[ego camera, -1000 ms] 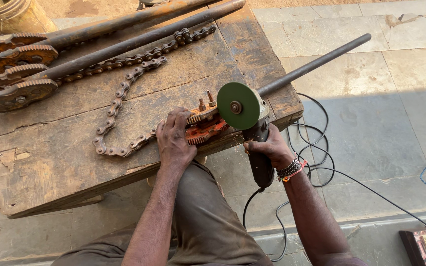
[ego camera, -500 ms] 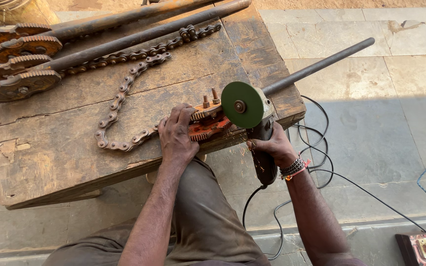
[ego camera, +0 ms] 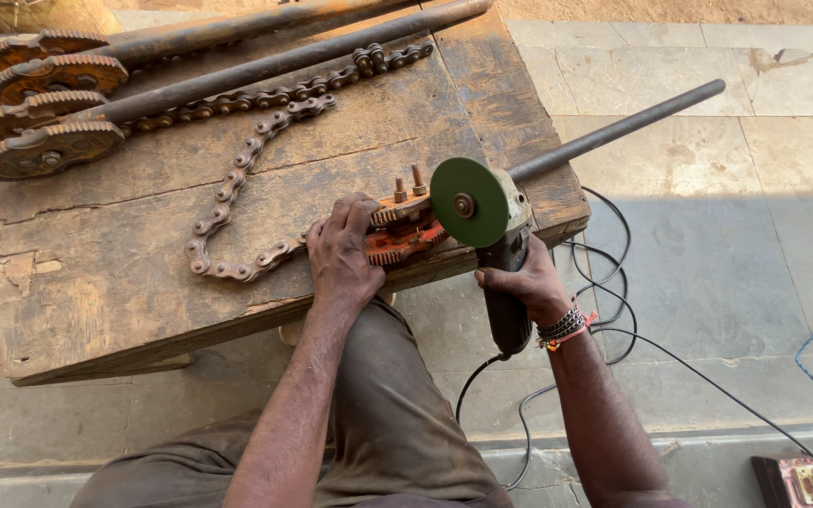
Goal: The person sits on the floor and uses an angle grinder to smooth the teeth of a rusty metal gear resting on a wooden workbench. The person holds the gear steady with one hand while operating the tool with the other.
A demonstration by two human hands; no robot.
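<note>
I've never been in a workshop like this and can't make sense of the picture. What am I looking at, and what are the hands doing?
The camera sits on a person's head and looks down at their own two hands. In front of them is a worn wooden bench standing on a stone floor. The left hand presses down on a rusty toothed metal part at the bench's near edge. The right hand grips an angle grinder, a power tool with a green disc; its black cable trails over the floor. Also on the bench lie a rusty chain, long metal bars and gear wheels at the far left.
</note>
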